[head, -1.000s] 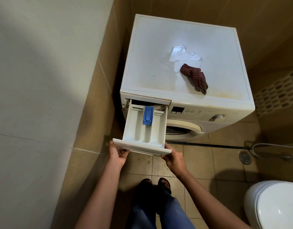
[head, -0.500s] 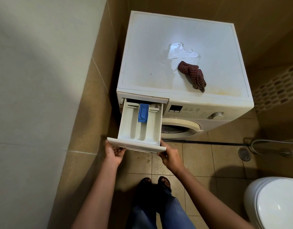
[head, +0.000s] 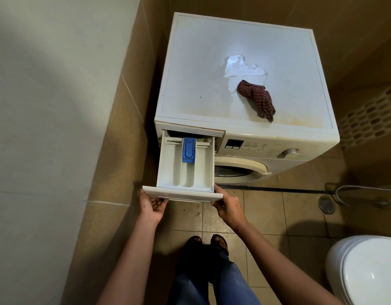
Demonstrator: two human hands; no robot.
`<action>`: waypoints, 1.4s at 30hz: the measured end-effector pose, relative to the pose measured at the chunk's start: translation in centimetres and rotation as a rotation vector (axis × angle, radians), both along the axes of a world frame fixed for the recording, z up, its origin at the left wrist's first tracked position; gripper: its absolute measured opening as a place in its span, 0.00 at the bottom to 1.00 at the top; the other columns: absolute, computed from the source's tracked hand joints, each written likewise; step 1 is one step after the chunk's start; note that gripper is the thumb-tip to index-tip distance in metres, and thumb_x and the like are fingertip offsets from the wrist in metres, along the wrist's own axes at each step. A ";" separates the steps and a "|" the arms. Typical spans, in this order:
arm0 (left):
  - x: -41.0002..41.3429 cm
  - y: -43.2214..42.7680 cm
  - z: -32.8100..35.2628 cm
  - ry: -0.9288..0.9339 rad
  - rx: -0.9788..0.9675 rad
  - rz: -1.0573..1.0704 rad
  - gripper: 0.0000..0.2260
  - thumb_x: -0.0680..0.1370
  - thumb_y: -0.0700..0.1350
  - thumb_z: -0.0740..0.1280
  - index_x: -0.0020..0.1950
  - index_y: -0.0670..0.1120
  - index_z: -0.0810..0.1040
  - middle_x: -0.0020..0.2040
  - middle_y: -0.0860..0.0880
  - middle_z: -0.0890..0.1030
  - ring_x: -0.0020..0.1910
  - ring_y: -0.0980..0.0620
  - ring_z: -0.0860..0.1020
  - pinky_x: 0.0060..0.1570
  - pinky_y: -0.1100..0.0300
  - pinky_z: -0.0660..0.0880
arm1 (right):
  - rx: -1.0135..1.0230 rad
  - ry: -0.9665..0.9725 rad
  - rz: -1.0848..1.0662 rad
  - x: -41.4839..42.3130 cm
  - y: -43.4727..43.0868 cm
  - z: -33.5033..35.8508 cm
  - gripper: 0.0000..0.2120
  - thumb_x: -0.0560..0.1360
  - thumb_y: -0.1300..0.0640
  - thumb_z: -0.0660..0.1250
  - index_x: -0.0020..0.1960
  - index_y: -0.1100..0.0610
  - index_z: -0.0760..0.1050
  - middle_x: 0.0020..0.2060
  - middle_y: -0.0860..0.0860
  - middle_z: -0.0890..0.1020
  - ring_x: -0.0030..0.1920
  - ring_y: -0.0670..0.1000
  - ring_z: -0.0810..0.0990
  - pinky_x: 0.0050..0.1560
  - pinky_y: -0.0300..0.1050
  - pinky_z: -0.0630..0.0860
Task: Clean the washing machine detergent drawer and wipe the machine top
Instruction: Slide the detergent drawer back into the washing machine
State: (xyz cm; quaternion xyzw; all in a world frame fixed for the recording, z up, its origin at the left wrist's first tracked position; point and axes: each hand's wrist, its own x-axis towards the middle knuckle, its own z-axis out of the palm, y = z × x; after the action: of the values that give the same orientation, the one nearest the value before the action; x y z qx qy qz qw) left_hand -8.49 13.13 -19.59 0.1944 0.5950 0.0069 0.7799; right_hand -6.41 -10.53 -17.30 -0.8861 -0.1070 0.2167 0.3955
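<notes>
Gripping of the detergent drawer (head: 185, 172) by its front panel, left hand (head: 153, 204) and right hand (head: 228, 205) at either end, is shown; the drawer is pulled far out. If tugged unevenly, it may be jammed or dropped. Its rear is hidden inside the slot. A chequered cloth (head: 257, 100) lies beyond on the wet machine top (head: 201, 62).

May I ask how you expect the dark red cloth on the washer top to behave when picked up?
The dark red cloth lies crumpled in soft folds, so should droop limply. It looks thin, so probably light. Its edge meets a seemingly wet patch, so it may be damp.
</notes>
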 end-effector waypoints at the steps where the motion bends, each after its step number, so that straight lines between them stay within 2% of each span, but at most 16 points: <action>1: 0.1 0.0 0.1 -0.002 -0.002 -0.009 0.23 0.81 0.55 0.59 0.68 0.39 0.69 0.53 0.39 0.76 0.65 0.39 0.72 0.65 0.44 0.71 | 0.012 -0.008 -0.019 0.0 0.0 0.0 0.30 0.74 0.68 0.67 0.73 0.53 0.64 0.56 0.48 0.80 0.52 0.42 0.77 0.55 0.25 0.70; 4: 0.6 0.1 0.1 0.007 0.004 -0.024 0.24 0.82 0.55 0.57 0.70 0.39 0.70 0.55 0.39 0.77 0.65 0.40 0.73 0.65 0.45 0.71 | 0.025 -0.013 -0.042 -0.1 0.2 0.0 0.30 0.74 0.68 0.67 0.73 0.53 0.64 0.55 0.43 0.78 0.53 0.41 0.76 0.53 0.20 0.67; 9: 0.5 -0.3 0.2 0.014 0.012 -0.035 0.24 0.82 0.55 0.58 0.68 0.38 0.70 0.47 0.40 0.77 0.59 0.42 0.75 0.66 0.46 0.71 | 0.030 -0.003 -0.114 -0.3 0.3 -0.4 0.28 0.74 0.68 0.68 0.71 0.55 0.68 0.53 0.44 0.79 0.51 0.42 0.77 0.56 0.33 0.74; 12: 0.2 -0.5 0.1 0.010 0.021 -0.048 0.25 0.81 0.57 0.58 0.68 0.38 0.71 0.47 0.40 0.78 0.63 0.41 0.75 0.66 0.47 0.71 | 0.036 -0.014 -0.111 -0.5 0.3 -0.4 0.26 0.74 0.68 0.68 0.70 0.56 0.69 0.51 0.43 0.78 0.50 0.42 0.78 0.56 0.33 0.75; 18: 0.5 -0.4 -0.2 -0.001 0.050 -0.089 0.29 0.80 0.60 0.58 0.69 0.37 0.71 0.48 0.40 0.77 0.59 0.43 0.75 0.64 0.49 0.72 | 0.049 -0.002 -0.110 -1.2 0.2 -0.6 0.26 0.73 0.70 0.68 0.69 0.56 0.70 0.52 0.44 0.79 0.50 0.42 0.78 0.52 0.21 0.69; 24: 1.2 -0.1 -0.2 0.007 0.052 -0.073 0.29 0.80 0.61 0.57 0.67 0.38 0.71 0.49 0.39 0.77 0.63 0.41 0.74 0.64 0.49 0.72 | 0.052 -0.027 -0.066 -0.8 0.3 -0.5 0.26 0.74 0.69 0.66 0.70 0.54 0.69 0.50 0.44 0.80 0.45 0.41 0.78 0.47 0.20 0.69; 26: 0.9 -0.2 -0.4 0.009 0.062 -0.060 0.27 0.80 0.60 0.57 0.65 0.38 0.72 0.47 0.40 0.77 0.61 0.41 0.75 0.63 0.48 0.72 | 0.055 -0.046 -0.046 -0.8 0.4 -0.5 0.26 0.74 0.69 0.66 0.70 0.53 0.69 0.50 0.43 0.79 0.46 0.42 0.79 0.48 0.22 0.71; 28: 0.3 -0.3 -0.6 0.015 0.062 -0.059 0.26 0.81 0.60 0.57 0.65 0.38 0.72 0.46 0.40 0.77 0.61 0.41 0.75 0.63 0.48 0.72 | 0.060 -0.056 -0.033 -0.8 0.3 -0.7 0.26 0.74 0.70 0.66 0.69 0.53 0.70 0.50 0.42 0.79 0.46 0.42 0.79 0.51 0.31 0.76; 29: 0.0 -0.3 -0.8 0.020 0.058 -0.063 0.26 0.81 0.60 0.56 0.64 0.39 0.72 0.48 0.39 0.78 0.63 0.40 0.74 0.64 0.47 0.71 | 0.062 -0.060 -0.035 -0.8 0.2 -0.8 0.26 0.74 0.70 0.66 0.69 0.53 0.70 0.50 0.42 0.79 0.46 0.42 0.79 0.52 0.34 0.78; 31: -0.2 -0.3 -1.1 0.019 0.045 -0.069 0.28 0.80 0.63 0.56 0.63 0.40 0.74 0.55 0.39 0.77 0.66 0.41 0.73 0.67 0.41 0.67 | 0.072 -0.057 -0.042 -0.7 0.2 -0.9 0.26 0.74 0.70 0.67 0.69 0.54 0.70 0.51 0.43 0.79 0.47 0.41 0.79 0.53 0.33 0.77; 33: -0.2 -0.4 -1.4 -0.003 0.035 -0.053 0.31 0.76 0.68 0.57 0.62 0.43 0.74 0.57 0.41 0.77 0.62 0.42 0.75 0.68 0.34 0.62 | 0.085 -0.049 -0.055 -0.7 0.3 -0.9 0.27 0.74 0.70 0.67 0.70 0.56 0.69 0.53 0.43 0.78 0.48 0.40 0.78 0.53 0.27 0.73; 36: -0.8 -1.2 -1.9 -0.083 0.058 -0.033 0.40 0.70 0.75 0.55 0.67 0.44 0.72 0.45 0.46 0.77 0.45 0.47 0.77 0.65 0.27 0.58 | 0.109 -0.030 -0.119 -0.7 0.5 -1.3 0.26 0.73 0.70 0.68 0.69 0.56 0.70 0.53 0.43 0.78 0.51 0.42 0.79 0.54 0.28 0.74; 37: -1.1 -1.7 -2.0 -0.120 0.075 -0.043 0.41 0.70 0.75 0.53 0.68 0.45 0.71 0.44 0.47 0.76 0.43 0.48 0.76 0.65 0.26 0.57 | 0.113 -0.022 -0.145 -0.9 0.5 -1.5 0.25 0.73 0.70 0.69 0.68 0.56 0.71 0.52 0.43 0.79 0.51 0.42 0.79 0.53 0.29 0.75; 39: -1.5 -2.7 -1.7 -0.198 0.109 -0.126 0.47 0.63 0.78 0.59 0.71 0.48 0.68 0.54 0.48 0.76 0.52 0.47 0.75 0.65 0.27 0.58 | 0.115 -0.004 -0.185 -1.1 0.4 -1.9 0.23 0.73 0.69 0.69 0.65 0.56 0.73 0.50 0.42 0.80 0.49 0.42 0.81 0.49 0.29 0.75; 41: -1.4 -3.6 -0.5 -0.210 0.146 -0.248 0.63 0.43 0.76 0.72 0.74 0.49 0.64 0.65 0.47 0.73 0.63 0.45 0.71 0.64 0.30 0.62 | 0.120 0.014 -0.208 -1.3 0.3 -2.1 0.20 0.73 0.69 0.69 0.63 0.56 0.73 0.48 0.42 0.81 0.46 0.40 0.81 0.46 0.31 0.76; 42: -1.2 -4.1 0.0 -0.210 0.160 -0.280 0.66 0.37 0.73 0.75 0.73 0.49 0.64 0.65 0.46 0.73 0.65 0.45 0.70 0.62 0.33 0.65 | 0.126 0.022 -0.221 -1.4 0.3 -2.2 0.19 0.73 0.68 0.69 0.62 0.55 0.74 0.47 0.42 0.82 0.46 0.39 0.81 0.45 0.33 0.77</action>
State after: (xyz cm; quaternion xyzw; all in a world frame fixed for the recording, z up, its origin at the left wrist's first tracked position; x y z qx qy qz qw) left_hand -9.66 9.07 -19.61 0.3350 0.4750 -0.0340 0.8130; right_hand -7.83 -10.20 -19.46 -0.8636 -0.0175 0.1743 0.4728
